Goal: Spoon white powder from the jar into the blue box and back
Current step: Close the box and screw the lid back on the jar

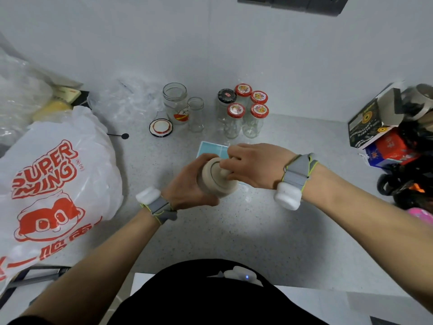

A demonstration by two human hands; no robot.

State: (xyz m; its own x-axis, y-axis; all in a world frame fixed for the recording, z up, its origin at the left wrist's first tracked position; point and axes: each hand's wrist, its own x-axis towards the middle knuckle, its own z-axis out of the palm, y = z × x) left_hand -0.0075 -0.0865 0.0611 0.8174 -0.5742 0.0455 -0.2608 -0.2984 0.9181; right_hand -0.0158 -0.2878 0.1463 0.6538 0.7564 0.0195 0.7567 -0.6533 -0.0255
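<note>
At the far left of the worktop (210,231) lies a white plastic bag (54,184) with red print, well apart from the work, so it does not disturb. Further to the right, near the middle, the left hand (187,184) has its fingers curled around the side of the beige jar (216,181) and holds it tilted, the top turned toward the person. The lid (215,172) seems to be on the jar and no powder shows, so I judge that the step in hand is the opening of the jar. Behind the jar and partly hidden by it lies the blue box (210,148), flat on the worktop, just beside both hands. The right hand (253,165) has its fingers bent over the knob in the middle of the lid and pinches it. To do this step well, the left hand should keep the jar firm and bring it more upright before the lid comes off, because fine powder can spill out from a tilted mouth. The right hand should lift or turn the lid slowly, without a jerk, and put it down away from the box. No spoon is visible here, so it must be found first. Behind, the glass jars with red caps (243,109) stand near, and the elbow should avoid them.
</note>
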